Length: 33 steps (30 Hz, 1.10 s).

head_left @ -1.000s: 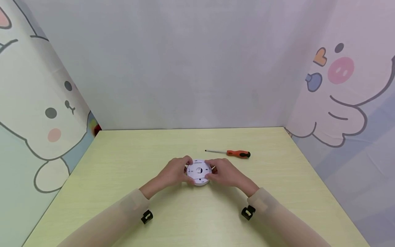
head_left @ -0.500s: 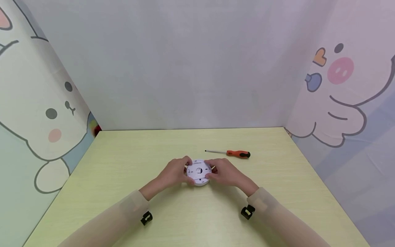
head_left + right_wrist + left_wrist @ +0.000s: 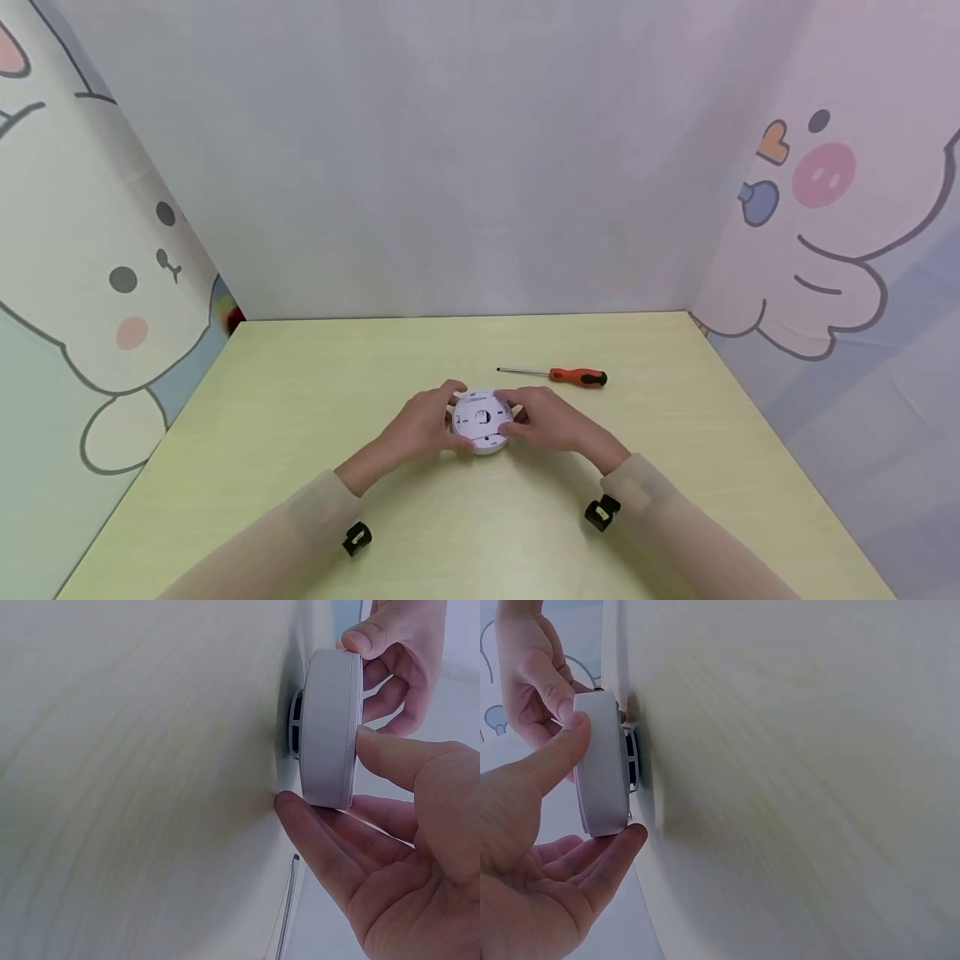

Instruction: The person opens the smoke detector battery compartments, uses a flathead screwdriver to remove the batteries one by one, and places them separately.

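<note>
A round white smoke detector [image 3: 474, 425] lies in both hands at the middle of the table, its flat back with slots and a central hole facing up. My left hand [image 3: 423, 423] grips its left rim, thumb at the near side and fingers at the far side. On the opposite rim, my right hand [image 3: 553, 419] holds it with the thumb on the back face and fingers around the edge. In the left wrist view, a dark vented part [image 3: 633, 759] of the detector faces down close to the tabletop. Whether it touches the table is hard to tell.
A screwdriver [image 3: 576, 377] with a red and black handle lies behind the right hand, its shaft pointing left. The pale wooden table [image 3: 337, 358] ends at a plain light curtain [image 3: 465, 167]. Cartoon-printed cloths hang at both sides.
The head view has shifted very slightly. Both hands keep their hold on the smoke detector in nearly the same place, and the screwdriver lies where it was.
</note>
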Each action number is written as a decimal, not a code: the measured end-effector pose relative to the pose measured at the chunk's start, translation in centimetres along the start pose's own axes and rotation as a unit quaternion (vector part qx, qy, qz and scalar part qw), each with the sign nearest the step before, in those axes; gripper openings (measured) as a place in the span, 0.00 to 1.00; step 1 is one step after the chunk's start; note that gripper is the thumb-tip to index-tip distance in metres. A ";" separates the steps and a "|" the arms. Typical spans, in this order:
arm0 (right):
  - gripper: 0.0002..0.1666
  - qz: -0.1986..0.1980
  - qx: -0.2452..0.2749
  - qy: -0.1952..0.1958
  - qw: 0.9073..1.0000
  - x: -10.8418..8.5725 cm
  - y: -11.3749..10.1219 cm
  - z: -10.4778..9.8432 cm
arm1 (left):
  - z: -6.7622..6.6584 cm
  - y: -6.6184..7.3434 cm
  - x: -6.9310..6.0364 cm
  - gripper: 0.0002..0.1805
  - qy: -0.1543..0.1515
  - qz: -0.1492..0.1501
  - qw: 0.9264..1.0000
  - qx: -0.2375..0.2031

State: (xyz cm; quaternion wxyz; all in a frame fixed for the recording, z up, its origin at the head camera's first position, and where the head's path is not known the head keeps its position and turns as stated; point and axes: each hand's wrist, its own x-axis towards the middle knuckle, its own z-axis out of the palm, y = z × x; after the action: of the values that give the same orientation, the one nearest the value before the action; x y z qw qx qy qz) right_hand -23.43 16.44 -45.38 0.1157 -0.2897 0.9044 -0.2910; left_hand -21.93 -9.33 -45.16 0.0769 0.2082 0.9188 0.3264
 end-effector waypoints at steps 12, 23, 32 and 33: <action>0.41 -0.006 0.002 -0.009 1.000 -0.3 -0.1 -0.6 | 0.2 -0.4 -0.2 0.55 -0.014 -0.003 1.000 -0.022; 0.38 -0.042 -0.018 0.042 0.998 -0.8 -0.5 -1.5 | 0.2 -0.7 -0.4 0.56 -0.015 -0.007 0.999 -0.052; 0.39 -0.073 -0.048 0.037 0.995 -0.3 -1.3 -2.1 | 0.0 -1.1 -0.4 0.55 -0.028 -0.014 0.996 -0.078; 0.39 -0.074 -0.049 0.035 0.995 -0.3 -1.4 -2.2 | 0.0 -1.2 -0.4 0.55 -0.030 -0.014 0.996 -0.083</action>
State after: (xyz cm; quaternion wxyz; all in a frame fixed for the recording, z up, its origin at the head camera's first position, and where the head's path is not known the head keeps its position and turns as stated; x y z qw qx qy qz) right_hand -23.41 16.68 -42.82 0.0476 -0.3513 0.8971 -0.2637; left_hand -21.95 -10.30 -45.91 0.1263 0.1976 0.8889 0.3936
